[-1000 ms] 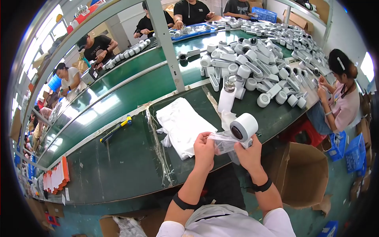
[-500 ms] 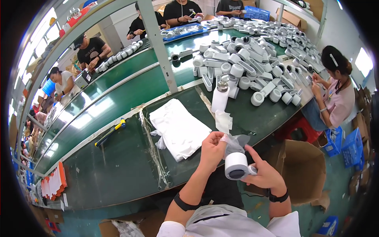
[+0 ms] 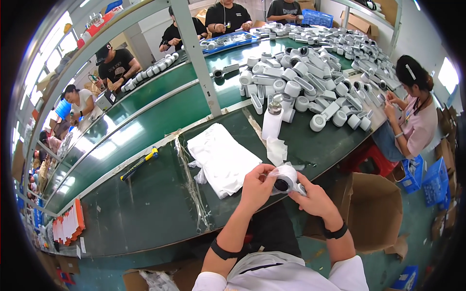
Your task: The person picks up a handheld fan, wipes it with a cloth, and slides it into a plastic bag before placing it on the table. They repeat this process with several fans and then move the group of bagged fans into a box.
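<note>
My left hand [image 3: 257,186] and my right hand [image 3: 312,199] together hold a white cylindrical plastic part [image 3: 284,178] with a dark round opening, partly wrapped in a clear plastic bag. Both hands sit just above the near edge of the green workbench [image 3: 145,213]. A stack of white bags [image 3: 222,157] lies flat on the bench just left of my hands. Behind my hands stands an upright white roll with a metal cap [image 3: 272,121], with a crumpled white sheet [image 3: 276,149] at its foot.
A large heap of white cylindrical parts [image 3: 310,82] covers the bench at the back right. A yellow and blue tool [image 3: 140,163] lies to the left. An open cardboard box [image 3: 374,208] stands at my right. A seated person [image 3: 412,121] works on the right, others across the benches.
The white part has gone from raised above the bench, down toward my lap, and now sits between both hands at bench edge, with the bag pulled around it.
</note>
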### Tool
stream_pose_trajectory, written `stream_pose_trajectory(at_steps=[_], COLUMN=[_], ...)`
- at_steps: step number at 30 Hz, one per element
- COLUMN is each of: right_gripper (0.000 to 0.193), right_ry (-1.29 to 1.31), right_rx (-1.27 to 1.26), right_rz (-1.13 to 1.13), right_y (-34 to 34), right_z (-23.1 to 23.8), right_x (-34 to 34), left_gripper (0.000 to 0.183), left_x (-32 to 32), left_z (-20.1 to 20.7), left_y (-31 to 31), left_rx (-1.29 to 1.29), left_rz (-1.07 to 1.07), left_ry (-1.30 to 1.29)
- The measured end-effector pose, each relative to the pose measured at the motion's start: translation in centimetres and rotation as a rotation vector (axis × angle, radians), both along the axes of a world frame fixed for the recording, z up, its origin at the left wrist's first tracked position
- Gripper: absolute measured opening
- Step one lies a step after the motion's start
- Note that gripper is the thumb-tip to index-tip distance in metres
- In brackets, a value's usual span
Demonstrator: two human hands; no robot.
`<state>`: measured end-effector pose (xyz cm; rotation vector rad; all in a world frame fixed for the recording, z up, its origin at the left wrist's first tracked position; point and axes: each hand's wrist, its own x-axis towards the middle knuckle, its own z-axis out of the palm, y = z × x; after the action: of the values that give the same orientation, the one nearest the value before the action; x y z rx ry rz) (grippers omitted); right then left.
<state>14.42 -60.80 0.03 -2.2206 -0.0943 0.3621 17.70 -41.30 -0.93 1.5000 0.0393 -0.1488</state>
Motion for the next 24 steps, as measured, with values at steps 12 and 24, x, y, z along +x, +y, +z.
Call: stream_pose_trajectory(at_steps=[12,24], right_gripper=[0.076,0.029], right_ry=[-0.11,0.146], right_rx=[0.865,1.195], right_rz=[-0.327,-0.341], right_y=[4.5,6.7], right_z=[-4.3,-3.7], right_x=[1.8,0.9], left_gripper=[0.015,0.02], left_x=[-3.1,-3.7], left_z=[-3.5,-3.8], left_y=[-2.5,0.6], left_rx=[0.405,-0.234], left_rz=[0.094,0.251], left_ry=[-0.836,-0.165])
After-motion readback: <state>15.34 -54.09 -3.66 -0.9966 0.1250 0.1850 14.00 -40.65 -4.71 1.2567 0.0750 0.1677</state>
